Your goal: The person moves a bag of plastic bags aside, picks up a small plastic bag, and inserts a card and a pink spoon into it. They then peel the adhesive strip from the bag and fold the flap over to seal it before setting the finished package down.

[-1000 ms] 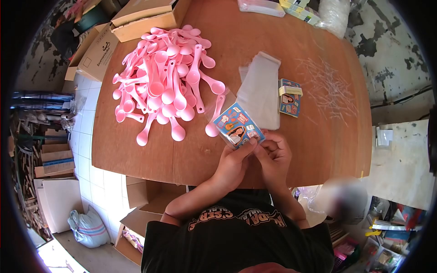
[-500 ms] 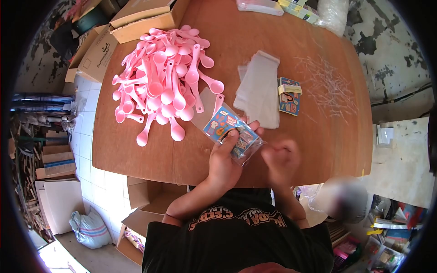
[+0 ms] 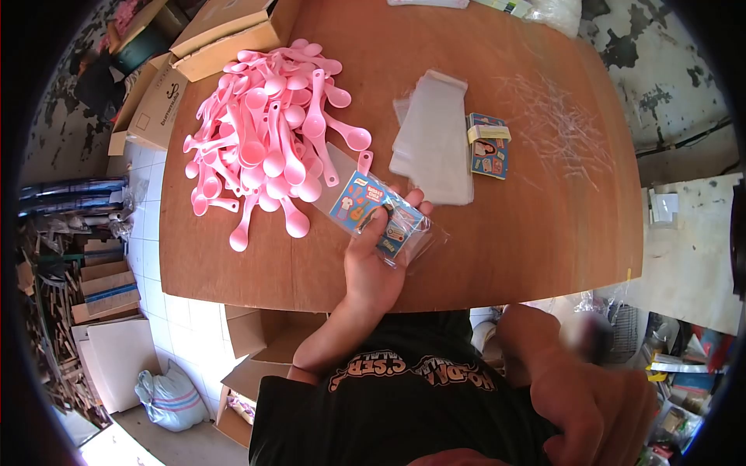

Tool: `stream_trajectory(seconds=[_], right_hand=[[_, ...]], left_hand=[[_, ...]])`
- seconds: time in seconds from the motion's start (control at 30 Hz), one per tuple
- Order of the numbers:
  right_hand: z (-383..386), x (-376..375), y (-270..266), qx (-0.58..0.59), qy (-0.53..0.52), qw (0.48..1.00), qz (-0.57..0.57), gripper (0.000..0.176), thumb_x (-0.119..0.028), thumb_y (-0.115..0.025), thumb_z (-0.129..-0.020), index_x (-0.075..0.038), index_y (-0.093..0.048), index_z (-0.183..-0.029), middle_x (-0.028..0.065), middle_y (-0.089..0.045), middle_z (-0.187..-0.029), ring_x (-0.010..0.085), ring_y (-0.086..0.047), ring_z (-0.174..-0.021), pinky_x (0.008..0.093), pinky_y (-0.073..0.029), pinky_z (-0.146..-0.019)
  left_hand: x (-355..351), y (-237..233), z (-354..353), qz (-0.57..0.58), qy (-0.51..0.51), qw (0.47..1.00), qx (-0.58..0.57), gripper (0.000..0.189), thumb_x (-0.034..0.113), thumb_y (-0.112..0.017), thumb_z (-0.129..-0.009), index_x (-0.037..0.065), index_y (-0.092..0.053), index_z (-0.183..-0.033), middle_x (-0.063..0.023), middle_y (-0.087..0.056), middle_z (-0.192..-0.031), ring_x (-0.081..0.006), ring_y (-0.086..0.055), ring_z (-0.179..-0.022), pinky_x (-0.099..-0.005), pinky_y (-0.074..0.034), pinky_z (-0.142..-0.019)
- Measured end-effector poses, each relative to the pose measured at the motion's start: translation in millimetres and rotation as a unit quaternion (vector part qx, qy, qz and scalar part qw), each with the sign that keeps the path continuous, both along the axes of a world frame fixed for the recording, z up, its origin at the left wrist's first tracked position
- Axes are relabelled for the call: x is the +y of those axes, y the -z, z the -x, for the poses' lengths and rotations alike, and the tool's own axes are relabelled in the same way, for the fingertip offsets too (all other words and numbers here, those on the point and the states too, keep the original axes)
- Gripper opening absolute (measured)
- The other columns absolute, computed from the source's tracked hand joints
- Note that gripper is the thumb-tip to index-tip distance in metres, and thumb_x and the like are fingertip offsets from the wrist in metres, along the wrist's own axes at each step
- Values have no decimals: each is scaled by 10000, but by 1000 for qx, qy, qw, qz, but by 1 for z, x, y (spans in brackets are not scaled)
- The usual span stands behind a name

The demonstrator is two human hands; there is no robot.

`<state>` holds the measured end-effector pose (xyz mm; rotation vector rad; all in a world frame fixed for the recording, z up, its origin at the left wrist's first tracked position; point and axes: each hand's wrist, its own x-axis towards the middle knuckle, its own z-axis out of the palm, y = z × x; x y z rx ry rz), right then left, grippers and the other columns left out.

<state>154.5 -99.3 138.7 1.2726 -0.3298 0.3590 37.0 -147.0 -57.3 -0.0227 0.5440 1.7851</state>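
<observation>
My left hand [image 3: 371,260] is closed around a clear plastic bag [image 3: 332,185] with a blue printed card [image 3: 364,203] inside, thumb on top and fingertips showing past the far side. The bag's open-looking upper end reaches toward the pile of pink measuring spoons [image 3: 272,132]. One pink spoon handle [image 3: 364,161] lies right at the bag's edge, partly covered. Close to the camera at lower right, my right hand [image 3: 598,404] is off the table with its fingers curled down; I cannot tell what, if anything, is in them.
Flat clear bags [image 3: 435,140] lie stacked mid-table, beside a banded bundle of blue cards [image 3: 489,146]. Thin clear strips [image 3: 556,132] are scattered on the right. A cardboard box [image 3: 233,39] stands at the back left. The table's front edge [image 3: 311,307] runs below my left wrist.
My right hand has moved from beside the bag, down past the table edge and closer to the camera. My left hand keeps the bag and has shifted slightly left. The view has shifted a little.
</observation>
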Motion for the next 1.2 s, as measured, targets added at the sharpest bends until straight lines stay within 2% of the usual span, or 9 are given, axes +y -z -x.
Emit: stream_trajectory(seconds=[0.2,0.4,0.47,0.5,0.57,0.8,1.03,1.1,1.2], right_hand=[[-9,-8,5,439,-213,870,-73,226,-61,-626,-789,-80,-505,-599,21,-515,-587,135,-510,-507,309,-462,-568],[-28,-13,11,755,-374,522,-134,164,-102,-669,-783,-45,-562,-673,28,-558,-647,140,-543,-566,321,-485,-587],[-34,-12,14,820,-413,370,-141,156,-116,-683,-781,-33,-581,-698,30,-572,-667,141,-554,-586,324,-492,-594],[-47,-6,55,830,-522,103,-167,130,-81,-706,-738,10,-614,-747,48,-609,-706,149,-586,-622,295,-477,-593],[-32,8,114,855,-201,-233,-418,92,-45,-679,-818,5,-640,-884,34,-618,-736,101,-588,-635,262,-479,-585],[-17,20,178,887,47,-246,-389,155,-37,-658,-858,21,-627,-998,45,-661,-837,56,-602,-704,200,-469,-616],[3,16,183,851,37,-296,-433,181,-41,-652,-866,44,-631,-1024,39,-654,-813,62,-609,-704,206,-474,-574],[3,15,177,845,133,-201,-478,173,-43,-648,-867,46,-638,-1015,45,-652,-784,60,-596,-645,204,-464,-532],[-2,15,182,851,117,-187,-477,142,-50,-639,-875,44,-646,-981,47,-647,-734,57,-575,-578,204,-448,-489]], left_hand=[[1,0,2,-22,5,1000,-8,382,223,-482,-977,21,-436,-1297,-185,-552,-1276,-330,-538,-1199,-435,-398,-1044],[5,-10,6,-60,3,998,-31,352,252,-481,-975,51,-430,-1260,-147,-562,-1223,-297,-533,-1181,-422,-402,-1021],[5,-16,10,-69,-3,997,-30,348,259,-482,-974,59,-427,-1253,-140,-558,-1216,-294,-524,-1183,-420,-403,-1015],[5,-17,12,-76,-7,997,-27,344,266,-483,-973,67,-424,-1247,-134,-553,-1210,-291,-516,-1185,-418,-404,-1009],[4,-12,15,-82,-11,996,-42,374,270,-467,-983,71,-400,-1292,-144,-546,-1251,-308,-515,-1197,-458,-402,-1025],[9,-18,6,-43,-2,999,-18,366,266,-450,-984,80,-409,-1296,-147,-539,-1263,-308,-495,-1217,-469,-426,-1003],[6,-10,-2,-34,23,998,44,412,287,-446,-982,69,-401,-1329,-140,-518,-1321,-293,-479,-1247,-455,-425,-1006],[4,-6,-3,-23,35,997,62,462,290,-451,-974,47,-374,-1360,-148,-487,-1358,-298,-443,-1283,-450,-374,-1058],[5,-5,-4,-46,0,997,58,481,298,-473,-968,43,-381,-1364,-153,-464,-1381,-290,-440,-1287,-445,-374,-1058]])
